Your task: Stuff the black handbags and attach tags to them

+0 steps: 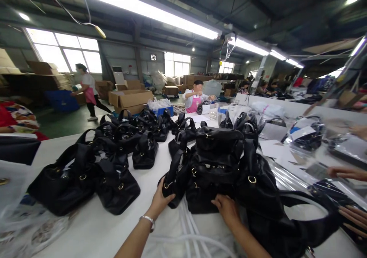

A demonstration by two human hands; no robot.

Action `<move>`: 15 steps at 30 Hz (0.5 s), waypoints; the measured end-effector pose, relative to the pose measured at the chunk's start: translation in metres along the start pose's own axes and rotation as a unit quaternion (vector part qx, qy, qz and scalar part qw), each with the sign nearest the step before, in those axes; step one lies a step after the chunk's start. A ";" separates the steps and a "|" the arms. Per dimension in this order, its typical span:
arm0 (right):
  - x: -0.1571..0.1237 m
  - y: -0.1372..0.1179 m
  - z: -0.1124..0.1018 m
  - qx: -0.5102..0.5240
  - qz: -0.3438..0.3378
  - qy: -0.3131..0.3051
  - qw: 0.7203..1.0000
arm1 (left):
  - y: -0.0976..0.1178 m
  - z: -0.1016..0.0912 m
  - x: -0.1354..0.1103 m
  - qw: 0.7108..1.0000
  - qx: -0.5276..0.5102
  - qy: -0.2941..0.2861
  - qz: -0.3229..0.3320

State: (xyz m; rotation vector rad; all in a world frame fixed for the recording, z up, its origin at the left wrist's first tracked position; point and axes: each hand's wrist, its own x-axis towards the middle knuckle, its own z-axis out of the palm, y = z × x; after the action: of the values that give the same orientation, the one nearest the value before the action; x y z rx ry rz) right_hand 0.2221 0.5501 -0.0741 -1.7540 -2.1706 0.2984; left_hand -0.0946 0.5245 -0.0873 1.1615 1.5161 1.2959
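Observation:
A heap of black handbags (218,162) with gold rings lies in front of me on a white table (94,227). My left hand (160,200) curls round the lower left corner of one bag (174,181) in the heap. My right hand (226,208) rests with bent fingers on the bottom edge of the middle bag (203,197). A bracelet sits on my left wrist. White straps or cords (186,231) lie on the table just under my hands.
More black bags (114,181) lie to the left and further back (143,128). Clear plastic bags (304,135) and papers cover the right side, where another person's fingers (346,174) reach in. A person in a pink apron (196,97) works at the far end; cardboard boxes (130,99) stand behind.

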 end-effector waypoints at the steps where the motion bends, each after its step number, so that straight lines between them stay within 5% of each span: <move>1: 0.004 0.001 0.001 0.001 0.003 0.000 1.000 | 0.000 0.001 0.006 1.000 0.004 -0.001 0.000; 10: 0.034 0.006 0.016 0.018 0.013 0.015 1.000 | 0.004 0.009 0.037 0.999 0.042 0.009 -0.011; 15: 0.016 0.008 0.009 0.052 0.013 -0.054 0.997 | 0.004 0.004 0.016 0.997 0.075 0.002 0.004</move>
State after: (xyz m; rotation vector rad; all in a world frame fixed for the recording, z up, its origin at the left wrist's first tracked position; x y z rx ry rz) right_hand 0.2229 0.5676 -0.0832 -1.7457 -2.1641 0.5144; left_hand -0.0939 0.5413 -0.0843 1.2619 1.6364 1.2065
